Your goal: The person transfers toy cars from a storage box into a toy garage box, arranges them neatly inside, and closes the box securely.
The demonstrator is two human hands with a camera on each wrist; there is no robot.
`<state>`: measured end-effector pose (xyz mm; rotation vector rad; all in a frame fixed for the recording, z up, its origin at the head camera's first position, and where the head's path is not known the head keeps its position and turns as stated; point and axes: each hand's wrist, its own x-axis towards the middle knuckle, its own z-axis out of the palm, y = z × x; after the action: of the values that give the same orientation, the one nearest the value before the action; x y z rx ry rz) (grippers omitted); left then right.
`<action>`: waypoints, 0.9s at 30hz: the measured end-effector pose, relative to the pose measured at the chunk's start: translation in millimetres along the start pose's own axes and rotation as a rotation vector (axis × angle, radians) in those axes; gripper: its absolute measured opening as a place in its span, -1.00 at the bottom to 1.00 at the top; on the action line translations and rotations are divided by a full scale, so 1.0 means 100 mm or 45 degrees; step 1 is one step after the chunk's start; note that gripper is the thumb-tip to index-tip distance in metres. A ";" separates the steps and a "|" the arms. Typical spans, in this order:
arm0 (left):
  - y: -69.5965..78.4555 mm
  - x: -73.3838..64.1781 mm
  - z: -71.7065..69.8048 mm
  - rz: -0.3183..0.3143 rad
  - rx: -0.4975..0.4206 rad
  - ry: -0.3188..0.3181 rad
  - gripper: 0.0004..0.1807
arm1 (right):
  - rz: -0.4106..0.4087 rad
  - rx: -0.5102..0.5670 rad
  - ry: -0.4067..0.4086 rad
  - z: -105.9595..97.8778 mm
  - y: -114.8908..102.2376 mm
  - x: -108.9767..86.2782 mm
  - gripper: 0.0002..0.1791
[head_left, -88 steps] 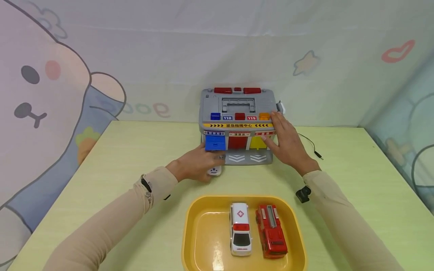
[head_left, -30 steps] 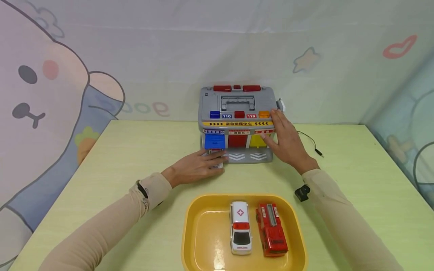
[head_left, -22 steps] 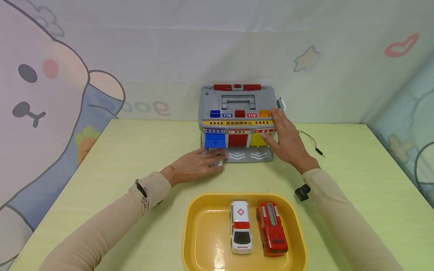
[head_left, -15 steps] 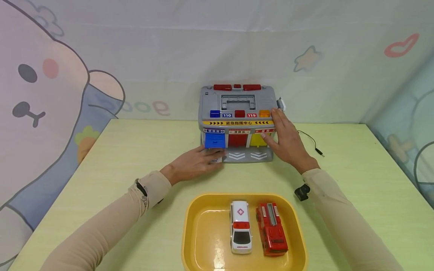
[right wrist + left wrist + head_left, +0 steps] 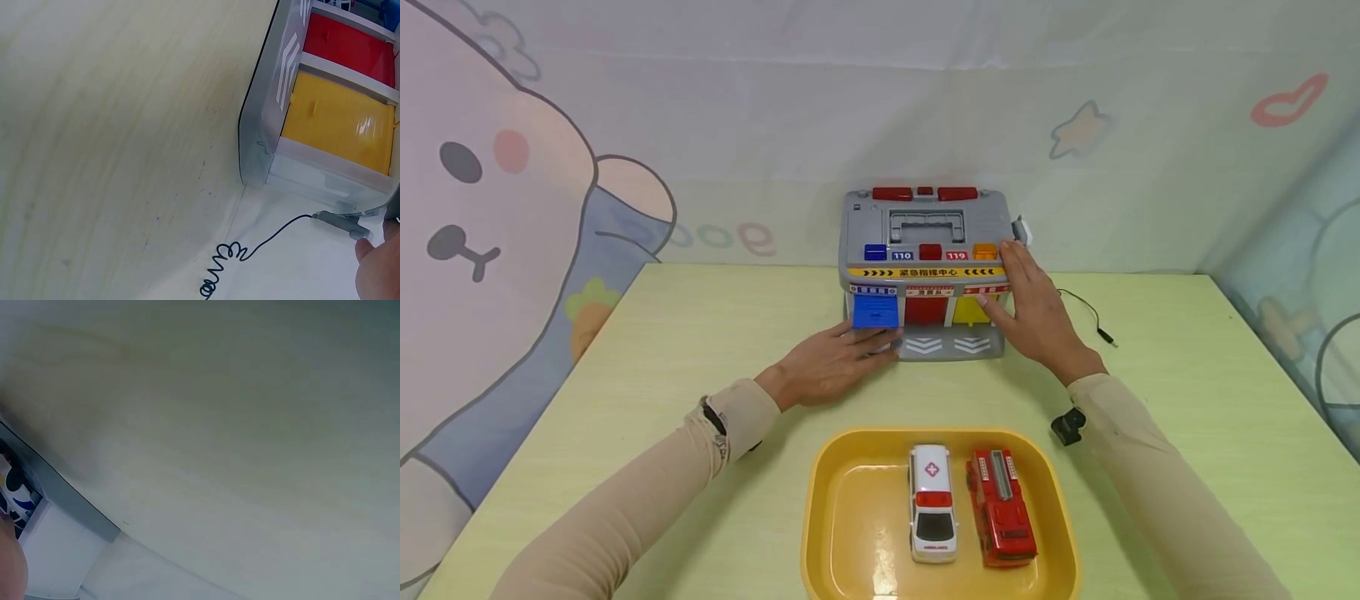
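A grey toy rescue station [image 5: 865,227] stands against the back wall, its blue door [image 5: 876,312] swung up and its red door [image 5: 925,312] and yellow door [image 5: 972,311] down. My left hand [image 5: 822,365] reaches to the blue doorway with fingers extended. In that bay sits a white toy police car [image 5: 17,489], seen in part in the left wrist view; in the head view the hand and door nearly hide it. My right hand [image 5: 1039,321] rests on the station's right front corner, fingers along the roof edge and thumb on the front.
Nearer me on the table is a yellow tray [image 5: 820,500], holding a toy ambulance [image 5: 933,533] and a red toy fire truck [image 5: 1003,517]. A grey handset-like piece [image 5: 340,224] with a coiled black cord [image 5: 215,269] hangs at the station's right side.
My left hand has pushed the police car from in front of the station into the blue bay, its fingers straightening from around the car. The right hand has stayed in place.
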<state>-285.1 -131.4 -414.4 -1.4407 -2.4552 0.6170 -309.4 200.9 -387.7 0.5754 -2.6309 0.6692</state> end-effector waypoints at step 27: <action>0.01 0.06 -0.02 -0.055 -0.149 -0.039 -0.33 | -0.010 0.010 0.011 0.01 0.00 0.00 -0.14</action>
<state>-286.8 -125.7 -413.3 -1.4258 -2.5774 0.4978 -310.0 199.9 -388.8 0.5835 -2.6183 0.6787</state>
